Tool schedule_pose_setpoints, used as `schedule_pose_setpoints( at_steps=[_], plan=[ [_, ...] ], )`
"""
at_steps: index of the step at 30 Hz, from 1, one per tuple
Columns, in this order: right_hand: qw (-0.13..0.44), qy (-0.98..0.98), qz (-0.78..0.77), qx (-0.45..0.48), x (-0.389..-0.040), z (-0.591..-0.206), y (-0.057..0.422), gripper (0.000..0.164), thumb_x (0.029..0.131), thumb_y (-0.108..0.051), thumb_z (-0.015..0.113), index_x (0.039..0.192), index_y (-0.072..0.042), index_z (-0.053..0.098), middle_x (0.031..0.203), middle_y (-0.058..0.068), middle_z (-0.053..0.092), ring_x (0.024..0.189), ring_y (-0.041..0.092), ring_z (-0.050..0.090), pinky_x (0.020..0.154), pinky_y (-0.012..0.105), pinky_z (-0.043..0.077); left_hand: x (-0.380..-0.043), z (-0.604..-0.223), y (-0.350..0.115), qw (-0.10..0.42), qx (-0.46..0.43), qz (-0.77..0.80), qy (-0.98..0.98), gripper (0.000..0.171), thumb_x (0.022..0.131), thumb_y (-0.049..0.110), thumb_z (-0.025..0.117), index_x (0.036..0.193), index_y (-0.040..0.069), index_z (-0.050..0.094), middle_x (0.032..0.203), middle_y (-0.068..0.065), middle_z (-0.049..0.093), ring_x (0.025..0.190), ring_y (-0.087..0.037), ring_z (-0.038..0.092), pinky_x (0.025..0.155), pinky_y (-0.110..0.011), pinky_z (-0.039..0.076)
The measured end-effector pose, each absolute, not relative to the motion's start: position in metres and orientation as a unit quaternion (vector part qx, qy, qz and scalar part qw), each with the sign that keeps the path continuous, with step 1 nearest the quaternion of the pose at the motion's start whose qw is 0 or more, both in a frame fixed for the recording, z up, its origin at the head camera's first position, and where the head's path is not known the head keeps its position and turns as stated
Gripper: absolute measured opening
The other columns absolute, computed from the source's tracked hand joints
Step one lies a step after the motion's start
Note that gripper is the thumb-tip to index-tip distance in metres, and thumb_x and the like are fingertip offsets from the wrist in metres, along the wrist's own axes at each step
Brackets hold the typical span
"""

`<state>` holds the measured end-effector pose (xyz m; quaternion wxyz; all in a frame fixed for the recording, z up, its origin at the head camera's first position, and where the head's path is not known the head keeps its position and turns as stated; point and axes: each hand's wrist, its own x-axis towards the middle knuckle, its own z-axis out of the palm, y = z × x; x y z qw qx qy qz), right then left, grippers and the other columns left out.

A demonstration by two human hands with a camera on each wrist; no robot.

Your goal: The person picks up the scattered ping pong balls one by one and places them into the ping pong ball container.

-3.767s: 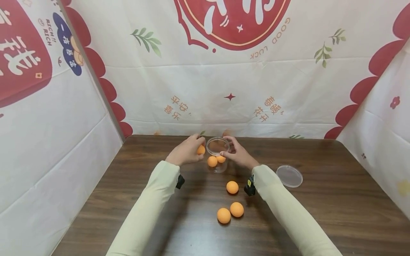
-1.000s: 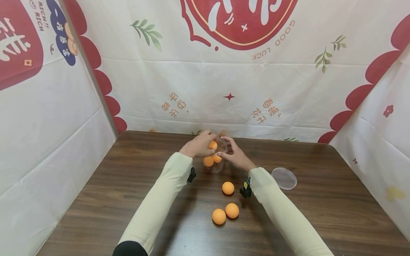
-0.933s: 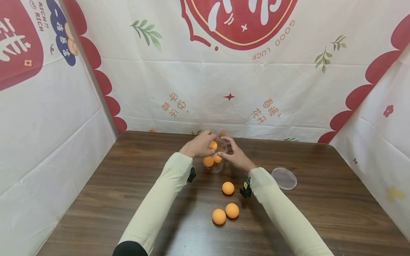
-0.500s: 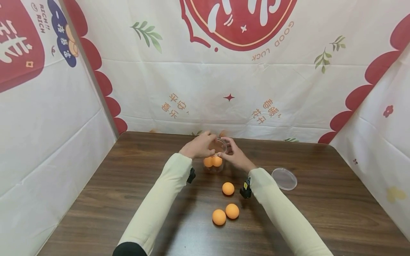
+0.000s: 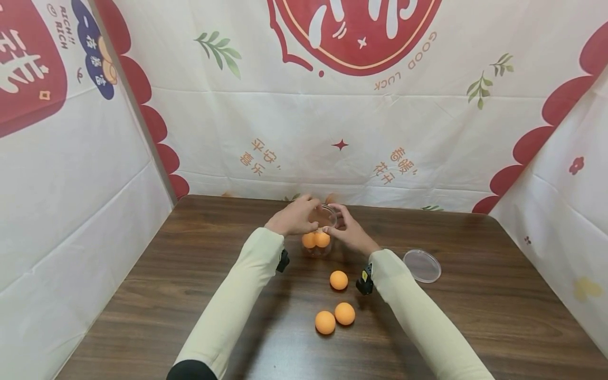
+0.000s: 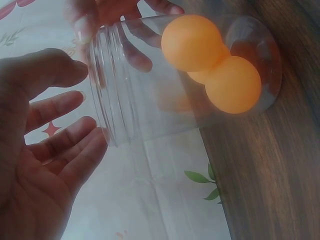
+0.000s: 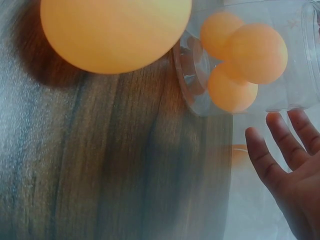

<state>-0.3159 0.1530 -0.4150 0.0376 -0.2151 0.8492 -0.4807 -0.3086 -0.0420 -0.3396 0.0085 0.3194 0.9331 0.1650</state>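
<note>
Left hand (image 5: 293, 215): relaxed, empty
Right hand (image 5: 352, 230): curved round jar (image 6: 145, 100)
Jar: likely mid-filling
Loose ball (image 5: 339, 280): probably your next

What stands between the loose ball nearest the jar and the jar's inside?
Nothing visible stands on the table between the ball and the jar. Seen from the head, the left grip overlaps the left of the rim, and the right grip holds its right. The lid lies off to the right, clear of that path.
</note>
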Motion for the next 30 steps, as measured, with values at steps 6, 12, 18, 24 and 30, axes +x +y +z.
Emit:
schedule_pose_setpoints(
  at_steps=[6,12,18,24,30],
  plan=[
    [0.037,0.853,-0.475,-0.214,-0.316,-0.415,0.153,0.062,0.086,-0.034,0.058,0.136,-0.025,0.023,0.12,0.012,0.043,0.095,0.023,0.048,0.082,0.04,0.042,-0.309,-0.339,-0.042,0.012,0.315,0.163,0.935,0.035,0.082,0.021,0.062,0.114,0.008,0.052,0.115,-0.009,0.046,0.09,-0.017,0.049,0.076,-0.032,0.045],
    [0.037,0.85,-0.481,-0.214,-0.315,-0.415,0.153,0.062,0.085,-0.035,0.059,0.136,-0.026,0.024,0.121,0.012,0.044,0.098,0.024,0.048,0.082,0.042,0.042,-0.309,-0.34,-0.045,0.004,0.317,0.177,0.932,0.038,0.082,0.022,0.063,0.115,0.008,0.052,0.115,-0.008,0.047,0.097,-0.019,0.048,0.081,-0.034,0.045],
    [0.038,0.853,-0.477,-0.21,-0.316,-0.415,0.154,0.062,0.085,-0.034,0.059,0.136,-0.025,0.024,0.12,0.012,0.044,0.098,0.023,0.049,0.079,0.038,0.044,-0.31,-0.345,-0.05,-0.01,0.314,0.202,0.928,0.049,0.08,0.026,0.065,0.122,0.007,0.048,0.119,-0.008,0.046,0.104,-0.02,0.046,0.085,-0.034,0.044],
    [0.049,0.846,-0.486,-0.215,-0.304,-0.397,0.15,0.064,0.086,-0.024,0.059,0.138,-0.013,0.024,0.119,0.019,0.044,0.097,0.028,0.049,0.079,0.042,0.043,-0.312,-0.353,-0.057,-0.007,0.293,0.226,0.929,0.065,0.077,0.034,0.066,0.131,0.008,0.04,0.12,-0.009,0.043,0.101,-0.019,0.047,0.085,-0.034,0.044],
    [0.039,0.853,-0.476,-0.211,-0.305,-0.4,0.15,0.063,0.086,-0.028,0.059,0.137,-0.016,0.024,0.119,0.017,0.045,0.095,0.024,0.05,0.075,0.038,0.044,-0.315,-0.362,-0.062,-0.004,0.292,0.263,0.919,0.068,0.076,0.033,0.068,0.131,0.008,0.038,0.124,-0.01,0.041,0.108,-0.022,0.046,0.087,-0.037,0.043]
  ],
)
